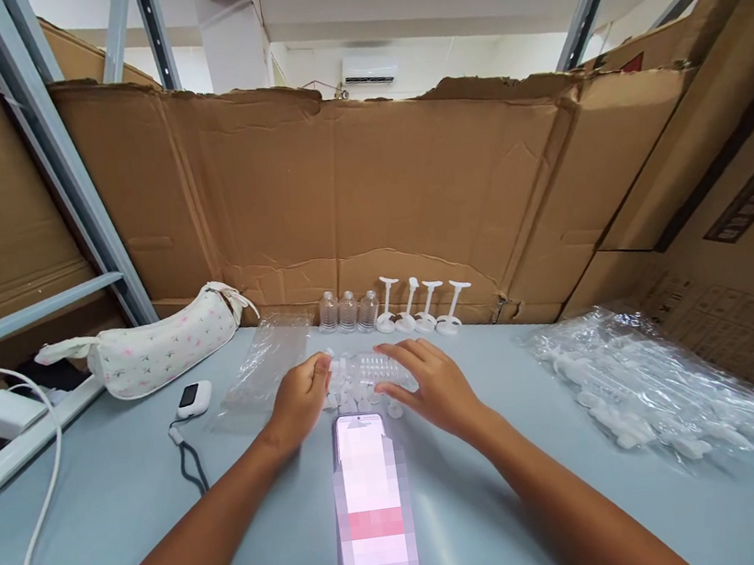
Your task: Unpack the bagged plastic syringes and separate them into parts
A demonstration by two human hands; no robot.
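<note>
From my station, the left hand (301,396) and right hand (435,381) flank the pile (373,371) of clear and white parts, seemingly hemming it in. The right curves open, thumb below arched fingers, gripping nothing I can see; the left's grip I can't tell. Far side, upright bottles (347,310) and stems (426,308) line up, perhaps for sorting.
</note>
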